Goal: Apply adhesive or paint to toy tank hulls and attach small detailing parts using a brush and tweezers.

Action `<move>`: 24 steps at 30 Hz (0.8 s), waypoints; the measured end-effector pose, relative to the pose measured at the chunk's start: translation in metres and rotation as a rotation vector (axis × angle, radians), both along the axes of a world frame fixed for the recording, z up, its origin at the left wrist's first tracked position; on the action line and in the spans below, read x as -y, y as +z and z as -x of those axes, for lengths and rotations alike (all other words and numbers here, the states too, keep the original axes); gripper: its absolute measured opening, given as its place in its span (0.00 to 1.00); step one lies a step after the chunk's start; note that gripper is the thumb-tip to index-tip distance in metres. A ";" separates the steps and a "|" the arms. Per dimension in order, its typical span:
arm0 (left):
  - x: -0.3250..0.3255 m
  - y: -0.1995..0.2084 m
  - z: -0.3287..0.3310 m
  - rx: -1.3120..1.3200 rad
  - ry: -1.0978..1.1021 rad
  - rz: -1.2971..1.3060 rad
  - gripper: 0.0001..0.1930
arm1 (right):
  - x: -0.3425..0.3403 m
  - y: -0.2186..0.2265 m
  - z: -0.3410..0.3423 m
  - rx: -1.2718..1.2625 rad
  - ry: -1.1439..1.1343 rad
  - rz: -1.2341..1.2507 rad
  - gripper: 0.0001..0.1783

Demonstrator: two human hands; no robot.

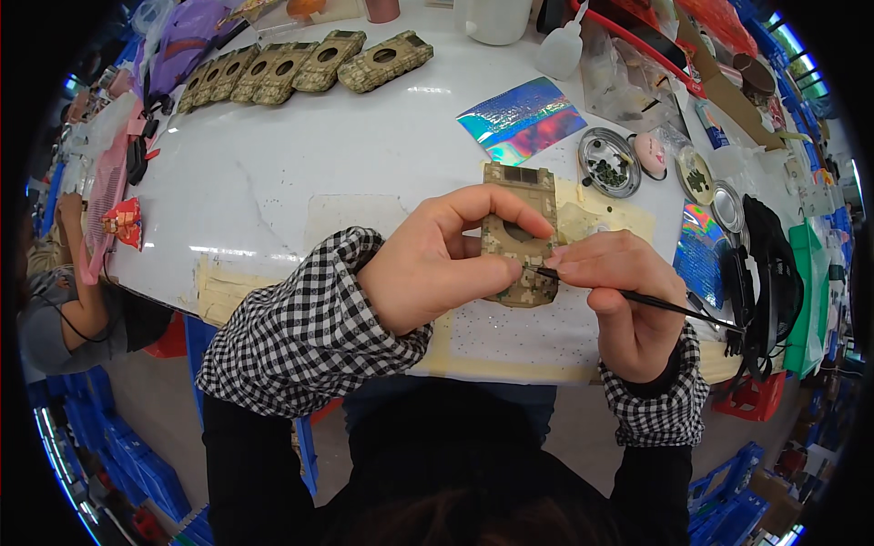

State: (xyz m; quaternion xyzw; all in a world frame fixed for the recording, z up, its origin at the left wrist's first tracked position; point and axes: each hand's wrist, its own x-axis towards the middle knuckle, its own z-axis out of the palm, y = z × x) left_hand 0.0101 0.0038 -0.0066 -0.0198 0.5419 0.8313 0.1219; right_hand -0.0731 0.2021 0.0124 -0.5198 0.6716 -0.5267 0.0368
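Observation:
A camouflage-patterned model tank hull with a round opening in its top lies near the table's front edge. My left hand grips it, fingers curled over the far side and thumb on the near deck. My right hand pinches a slim black tool whose tip meets the hull beside my left thumb; whether it is tweezers or a brush I cannot tell. Any small part at the tip is hidden by my fingers. Just beyond my right hand, a round metal dish holds small dark green pieces.
Similar hulls stand in a row at the far left. A shiny holographic sheet, a white squeeze bottle and a second dish lie beyond my hands. A black bag and green tray are at right. Another person's arm shows at left.

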 end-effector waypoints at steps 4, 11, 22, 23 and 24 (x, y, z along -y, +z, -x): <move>0.000 0.000 0.000 -0.002 0.005 -0.003 0.17 | 0.000 -0.001 0.000 -0.002 0.003 0.000 0.09; -0.001 -0.001 0.000 -0.001 0.003 -0.008 0.17 | 0.002 0.002 -0.002 -0.031 -0.001 -0.022 0.10; -0.001 -0.001 0.000 0.018 0.005 -0.020 0.16 | 0.001 -0.002 -0.004 0.018 -0.004 0.016 0.11; -0.001 -0.002 0.000 0.029 0.000 -0.022 0.17 | 0.001 -0.002 -0.003 0.023 -0.003 0.017 0.11; 0.000 -0.001 0.000 0.041 -0.004 -0.023 0.17 | 0.000 -0.003 -0.003 0.029 -0.002 0.018 0.11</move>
